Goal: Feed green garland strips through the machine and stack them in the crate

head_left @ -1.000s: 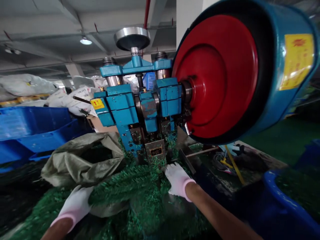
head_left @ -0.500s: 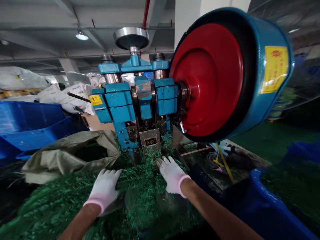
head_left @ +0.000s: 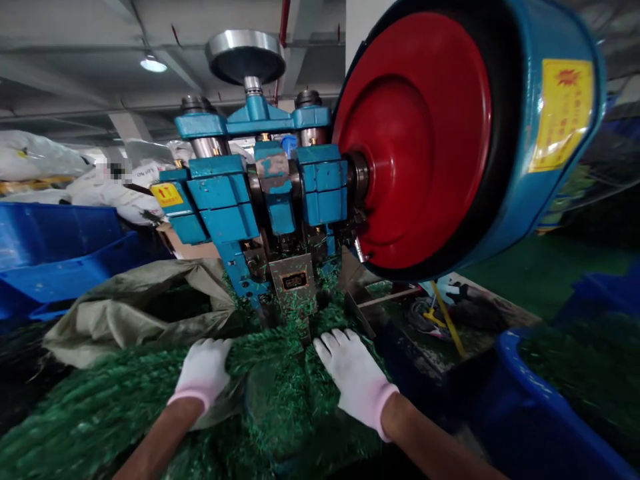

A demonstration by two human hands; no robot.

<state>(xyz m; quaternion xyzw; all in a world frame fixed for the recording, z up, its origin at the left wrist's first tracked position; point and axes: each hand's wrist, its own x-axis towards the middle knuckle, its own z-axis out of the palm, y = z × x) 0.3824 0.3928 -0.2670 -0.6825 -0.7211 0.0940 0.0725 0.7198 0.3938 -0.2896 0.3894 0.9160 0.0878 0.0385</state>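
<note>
Beneath your left hand's (head_left: pixel 204 372) bent fingers runs the green garland (head_left: pixel 253 348), and whether they grip it, I can't tell! It reaches toward your right hand (head_left: pixel 350 373), fingers outstretched, clasping nothing; beyond those fingertips stands the blue press (head_left: pixel 281 212).

Factory workshop, production floor. Identified by a heavy blue machine (head_left: pixel 225 207), fitted with a large red wheel (head_left: pixel 445 133) and marked with a yellow label (head_left: pixel 563 113). Green clippings (head_left: pixel 280 427) are scattered about its base. A fringed green strip (head_left: pixel 115 393) is laid out in front. Storage: blue crates (head_left: pixel 55 230) and bulging white sacks (head_left: pixel 37 157) are piled at the left; a blue tub (head_left: pixel 537 390) is placed at the right. Building: a bare beamed ceiling, hung with a lamp (head_left: pixel 153 64) and crossed by a red pipe (head_left: pixel 285 23); a green floor (head_left: pixel 540 267).
</note>
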